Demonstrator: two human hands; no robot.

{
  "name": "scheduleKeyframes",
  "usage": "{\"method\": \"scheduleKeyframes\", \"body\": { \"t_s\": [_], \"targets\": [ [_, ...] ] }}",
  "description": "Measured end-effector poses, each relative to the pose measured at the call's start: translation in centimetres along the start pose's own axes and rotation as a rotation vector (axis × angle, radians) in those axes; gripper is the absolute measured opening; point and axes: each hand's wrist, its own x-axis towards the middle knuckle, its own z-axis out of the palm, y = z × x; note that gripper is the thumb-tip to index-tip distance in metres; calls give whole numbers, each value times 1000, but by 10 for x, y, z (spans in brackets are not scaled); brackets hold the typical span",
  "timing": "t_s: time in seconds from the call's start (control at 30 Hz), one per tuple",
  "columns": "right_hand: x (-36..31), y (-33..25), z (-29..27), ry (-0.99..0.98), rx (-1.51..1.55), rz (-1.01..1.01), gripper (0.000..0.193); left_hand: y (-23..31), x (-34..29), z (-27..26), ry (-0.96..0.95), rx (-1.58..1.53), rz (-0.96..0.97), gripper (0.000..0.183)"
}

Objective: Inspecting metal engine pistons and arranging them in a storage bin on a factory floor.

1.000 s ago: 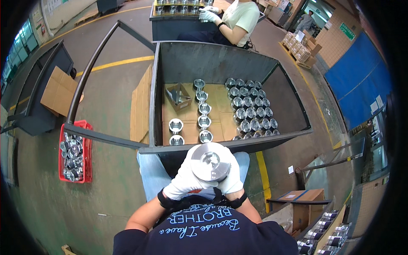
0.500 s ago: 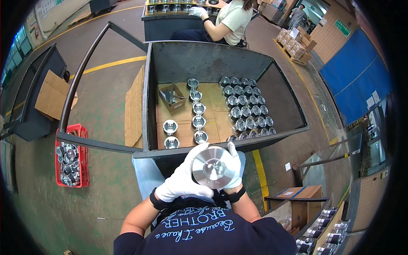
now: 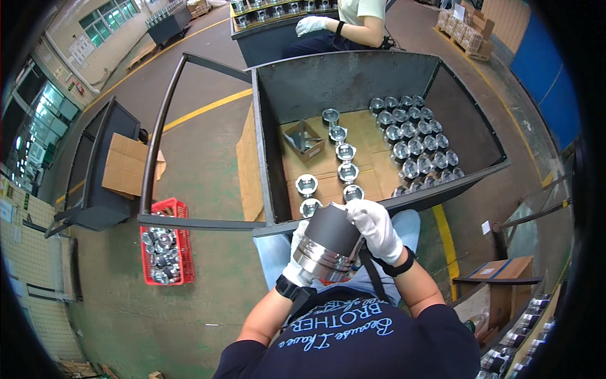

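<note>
A metal piston [image 3: 325, 246] with a dark skirt and bright ringed end is held tilted above my lap, its grooved end toward me. My gloved left hand [image 3: 297, 262] wraps its left side, mostly hidden behind it. With bent fingers, my gloved right hand [image 3: 375, 230] grips the upper right edge of the skirt. Just beyond stands a dark metal cart [image 3: 379, 79] lined with cardboard. A column of pistons [image 3: 345, 151] stands in its middle, with two more pistons [image 3: 307, 184] at the near left. Rows of pistons [image 3: 416, 148] fill its right part.
Inside the cart sits a small cardboard box [image 3: 309, 148] with flat pieces in it. A bent metal frame [image 3: 151, 158] juts out left of the cart. A red crate [image 3: 189, 252] of pistons is on the floor. Opposite, a co-worker's gloved hand [image 3: 312, 25] is near another piston-laden bench [image 3: 259, 47].
The piston has been turned from its round face showing to its side showing. My right hand has moved to the skirt's upper edge. The whole view has shifted, with the cart now farther right.
</note>
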Motion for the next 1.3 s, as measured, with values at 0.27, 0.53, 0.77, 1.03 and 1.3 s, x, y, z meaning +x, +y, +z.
{"method": "scheduleKeyframes", "body": {
  "t_s": [0.27, 0.53, 0.77, 1.03, 1.3],
  "targets": [
    [-45, 16, 28, 278, -142, 53, 66, 45, -28, 37, -44, -448, -80, 45],
    [-58, 13, 28, 77, -317, 16, 130, 49, -27, 59, 99, -102, 15, 56],
    [-49, 10, 38, 102, -531, -35, 108, 49, -22, 77, 183, 20, 142, 55],
    [-35, -11, 49, 193, -449, 158, 81, 58, -25, 85, 197, 223, 197, 57],
    [-32, -11, 49, 179, -503, 120, 75, 59, -28, 88, 193, 199, 257, 56]
  ]
}}
